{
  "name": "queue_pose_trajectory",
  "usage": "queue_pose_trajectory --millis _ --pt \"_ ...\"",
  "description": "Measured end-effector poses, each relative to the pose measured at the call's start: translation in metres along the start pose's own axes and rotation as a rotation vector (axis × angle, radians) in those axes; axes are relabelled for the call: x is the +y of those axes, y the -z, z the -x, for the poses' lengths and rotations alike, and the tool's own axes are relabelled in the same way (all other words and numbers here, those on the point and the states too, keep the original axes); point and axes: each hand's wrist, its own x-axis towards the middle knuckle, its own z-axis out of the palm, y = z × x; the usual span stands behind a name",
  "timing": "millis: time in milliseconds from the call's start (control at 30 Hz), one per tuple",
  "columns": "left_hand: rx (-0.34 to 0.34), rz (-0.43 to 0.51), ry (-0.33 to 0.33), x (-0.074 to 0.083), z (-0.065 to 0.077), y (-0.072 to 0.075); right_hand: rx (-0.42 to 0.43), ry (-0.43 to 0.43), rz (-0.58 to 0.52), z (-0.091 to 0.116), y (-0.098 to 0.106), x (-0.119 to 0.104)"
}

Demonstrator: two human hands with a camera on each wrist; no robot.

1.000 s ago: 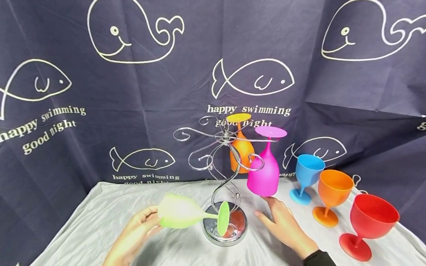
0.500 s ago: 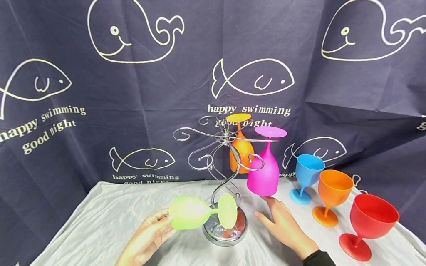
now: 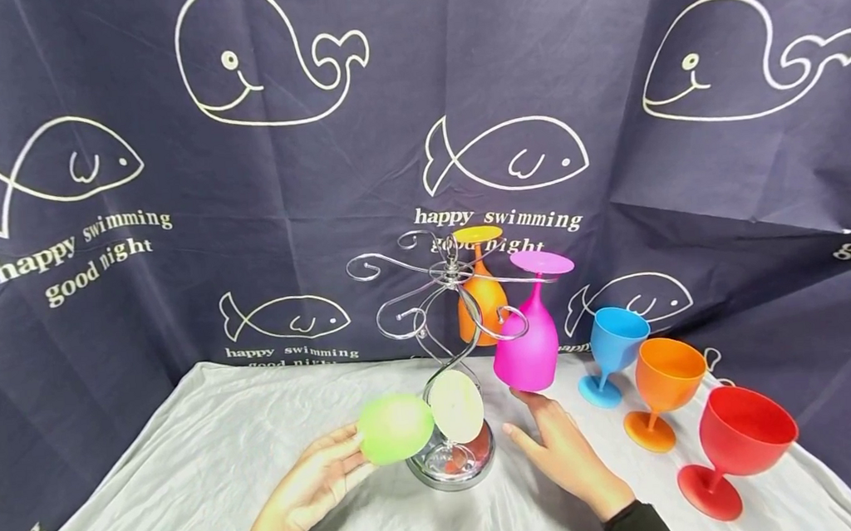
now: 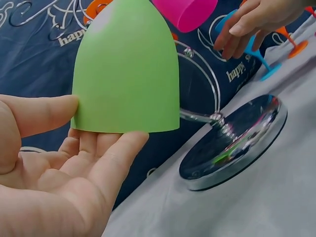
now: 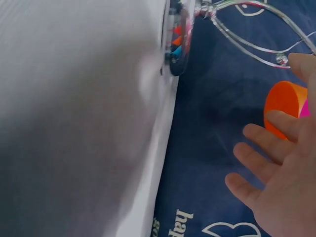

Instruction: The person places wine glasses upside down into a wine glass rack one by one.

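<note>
My left hand (image 3: 321,480) pinches the rim of a green goblet (image 3: 396,430), thumb on one side and fingers under the edge. The goblet leans with its foot toward the chrome goblet rack (image 3: 453,482), in front of the rack's stem. In the left wrist view the green bowl (image 4: 126,74) is mouth-down above the palm (image 4: 74,187). My right hand (image 3: 563,450) holds nothing; its fingers are spread loosely just below a magenta goblet (image 3: 529,345) hanging upside down from the rack. An orange goblet (image 3: 482,307) hangs behind it. The right wrist view shows the relaxed fingers (image 5: 261,143).
On the right, a blue goblet (image 3: 617,340), an orange goblet (image 3: 669,375) and a red goblet (image 3: 746,432) stand upright in a row on the pale cloth (image 3: 258,420). A dark printed curtain (image 3: 277,185) closes off the back. Curled rack arms (image 3: 395,261) reach out left.
My left hand has moved right with the green goblet, whose foot has swung up and toward the rack's stem. The right hand has shifted slightly left.
</note>
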Motion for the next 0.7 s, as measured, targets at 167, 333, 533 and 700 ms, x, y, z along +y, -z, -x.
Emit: queue_pose_trajectory --millis 167,333,533,700 --pt "-0.079 0.09 -0.003 -0.002 -0.003 -0.003 -0.164 0.015 -0.067 0.003 0.005 -0.013" --pt "-0.122 0.1 -0.007 -0.004 -0.004 -0.006 -0.221 0.08 -0.117 0.005 0.006 -0.031" --pt "-0.109 0.101 0.018 -0.008 -0.006 -0.01 -0.119 0.203 -0.178 0.006 0.002 -0.047" --pt "-0.111 0.1 0.036 -0.01 -0.008 -0.011 -0.049 0.189 -0.257 0.005 -0.003 -0.057"
